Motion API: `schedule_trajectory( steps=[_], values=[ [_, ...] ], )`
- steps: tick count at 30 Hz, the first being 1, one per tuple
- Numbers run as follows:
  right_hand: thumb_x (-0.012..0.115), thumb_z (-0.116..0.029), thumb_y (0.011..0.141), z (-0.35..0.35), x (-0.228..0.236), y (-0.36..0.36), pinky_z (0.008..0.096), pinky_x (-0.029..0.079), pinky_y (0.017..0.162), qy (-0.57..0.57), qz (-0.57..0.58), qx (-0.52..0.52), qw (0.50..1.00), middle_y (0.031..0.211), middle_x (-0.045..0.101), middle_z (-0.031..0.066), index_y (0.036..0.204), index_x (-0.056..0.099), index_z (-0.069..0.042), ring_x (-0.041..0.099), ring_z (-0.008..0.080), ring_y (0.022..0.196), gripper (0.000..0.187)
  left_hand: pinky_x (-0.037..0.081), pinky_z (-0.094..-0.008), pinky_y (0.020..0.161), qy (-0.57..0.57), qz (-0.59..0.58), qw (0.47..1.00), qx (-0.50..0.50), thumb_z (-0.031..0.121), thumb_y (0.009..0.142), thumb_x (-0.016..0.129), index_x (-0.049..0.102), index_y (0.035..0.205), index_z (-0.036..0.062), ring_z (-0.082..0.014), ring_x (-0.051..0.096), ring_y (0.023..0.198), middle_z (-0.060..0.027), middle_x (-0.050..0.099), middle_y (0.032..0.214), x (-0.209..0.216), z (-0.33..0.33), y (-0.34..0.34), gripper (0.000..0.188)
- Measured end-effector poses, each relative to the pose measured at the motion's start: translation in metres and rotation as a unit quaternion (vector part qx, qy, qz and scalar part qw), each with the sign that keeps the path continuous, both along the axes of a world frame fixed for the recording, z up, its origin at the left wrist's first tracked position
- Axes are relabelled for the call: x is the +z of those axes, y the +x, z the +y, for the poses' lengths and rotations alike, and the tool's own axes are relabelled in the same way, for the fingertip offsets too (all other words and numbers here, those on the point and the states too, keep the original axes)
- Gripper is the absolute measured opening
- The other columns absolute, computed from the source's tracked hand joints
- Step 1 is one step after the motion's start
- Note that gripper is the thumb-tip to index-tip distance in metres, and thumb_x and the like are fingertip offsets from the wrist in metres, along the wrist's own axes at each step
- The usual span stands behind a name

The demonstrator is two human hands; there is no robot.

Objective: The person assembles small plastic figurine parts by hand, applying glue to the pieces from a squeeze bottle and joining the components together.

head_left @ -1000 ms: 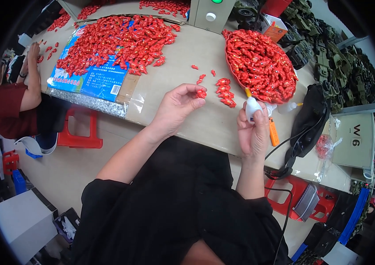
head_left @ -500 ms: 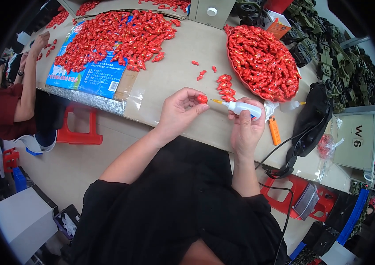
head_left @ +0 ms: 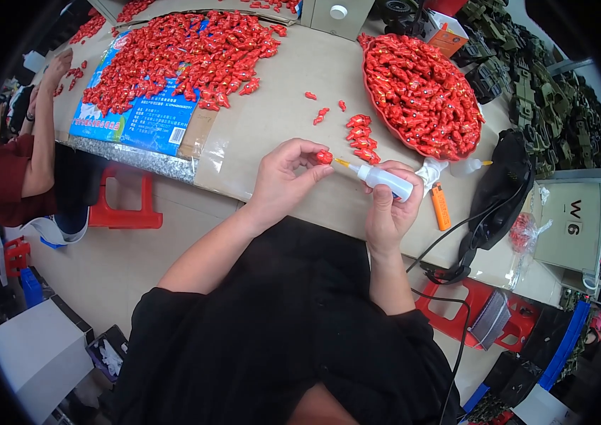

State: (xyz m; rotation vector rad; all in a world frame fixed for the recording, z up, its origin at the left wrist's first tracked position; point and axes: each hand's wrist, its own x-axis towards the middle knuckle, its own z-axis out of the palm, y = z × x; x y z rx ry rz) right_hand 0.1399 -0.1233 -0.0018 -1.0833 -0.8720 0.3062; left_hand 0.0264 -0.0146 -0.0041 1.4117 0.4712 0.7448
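Observation:
Between the thumb and fingertips of my left hand (head_left: 288, 178) is a small red plastic piece (head_left: 323, 156), perhaps a tiny figure. My right hand (head_left: 390, 219) is wrapped round a white squeeze bottle (head_left: 388, 182) with a thin yellow nozzle. The bottle lies nearly level, its nozzle aimed left with the tip at or very close to the red piece; I cannot tell whether they touch. Beyond my hands a short column of red pieces (head_left: 361, 134) lies on the table, and a few single ones (head_left: 322, 115) are scattered to its left.
A red basin (head_left: 424, 99) heaped with red pieces stands far right. Another large heap (head_left: 180, 60) covers blue printed cardboard (head_left: 146, 120) at left. Near my right hand are an orange lighter (head_left: 440, 207), a second small bottle (head_left: 465, 167) and a black pouch (head_left: 497, 198). A person (head_left: 20, 170) sits at left.
The bottle has turned in my right hand and its nozzle now slants a little more downward to the right. My left hand keeps the red piece almost in place. The view has shifted slightly.

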Motion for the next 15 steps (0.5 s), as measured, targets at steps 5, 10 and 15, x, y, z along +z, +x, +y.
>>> schedule_trajectory(
  steps=[5,10,15],
  values=[
    [0.056,-0.017,0.082,0.0001,-0.0019,0.0004,0.0247,0.042,0.063,-0.008,-0.022,-0.012,1.0,0.096,0.046,0.0128,0.097,0.039,-0.002,0.049,0.0141,0.071,0.027,0.044,-0.0212,0.073,0.012,0.001,1.0,-0.003,-0.003,0.074,0.06,0.052,0.096,-0.0028,-0.0091,0.054,0.079,-0.0045,0.055,0.085,-0.0019,0.0005,0.0005,0.023],
    [0.055,-0.017,0.082,0.0002,0.0009,-0.0012,0.023,0.042,0.063,-0.017,-0.019,-0.006,1.0,0.097,0.047,0.0124,0.097,0.039,-0.002,0.049,0.013,0.071,0.027,0.044,-0.0215,0.073,0.019,0.002,1.0,-0.001,-0.003,0.074,0.061,0.052,0.096,-0.0029,-0.0094,0.054,0.08,-0.0048,0.055,0.085,-0.0015,0.0006,-0.0001,0.024],
    [0.055,-0.017,0.082,0.0005,0.0005,-0.0009,0.023,0.042,0.064,-0.019,-0.029,-0.01,0.999,0.097,0.046,0.0123,0.097,0.039,-0.002,0.049,0.0127,0.071,0.027,0.045,-0.0214,0.068,0.013,-0.015,1.0,0.017,-0.002,0.072,0.063,0.054,0.09,-0.0013,-0.0091,0.054,0.075,-0.0047,0.056,0.083,-0.0032,-0.0001,0.0016,0.02]
  ],
)
